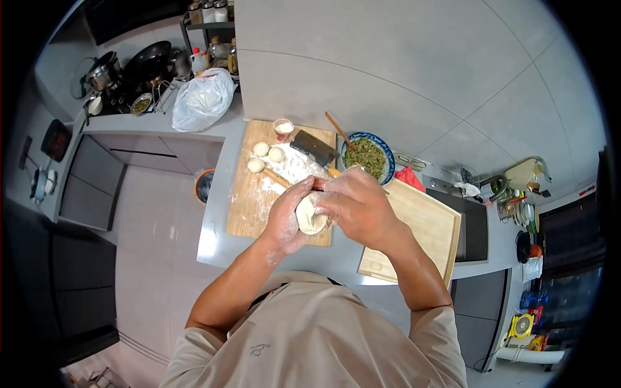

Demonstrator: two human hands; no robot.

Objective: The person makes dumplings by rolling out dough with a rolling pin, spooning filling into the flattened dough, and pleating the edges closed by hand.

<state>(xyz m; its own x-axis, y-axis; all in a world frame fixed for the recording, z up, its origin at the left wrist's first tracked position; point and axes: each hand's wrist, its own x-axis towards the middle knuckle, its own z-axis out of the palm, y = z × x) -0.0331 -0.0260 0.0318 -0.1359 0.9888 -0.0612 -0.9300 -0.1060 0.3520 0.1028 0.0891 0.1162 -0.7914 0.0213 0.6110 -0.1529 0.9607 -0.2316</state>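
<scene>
A pale, folded piece of dough [311,215] is held between both hands above the floured wooden board [242,216]. My left hand [284,216] cups it from the left, floury, with its fingers wrapped round the edge. From the right, the fingers of my right hand [358,205] press on its upper edge. Three dough balls [261,149] lie on the board, beside a rolling pin [277,178] partly hidden by my hands. A cleaver [313,148] rests near a small cup of flour [283,127]. Behind my right hand is a blue-rimmed bowl of green filling [367,157] with chopsticks [339,128].
A wooden tray [417,223] lies to the right, in front of the sink [472,226]. A red cloth [409,178] is beside the bowl. On the left counter are a white plastic bag [204,100] and pans [147,61]. An orange-rimmed bin [204,186] stands on the floor.
</scene>
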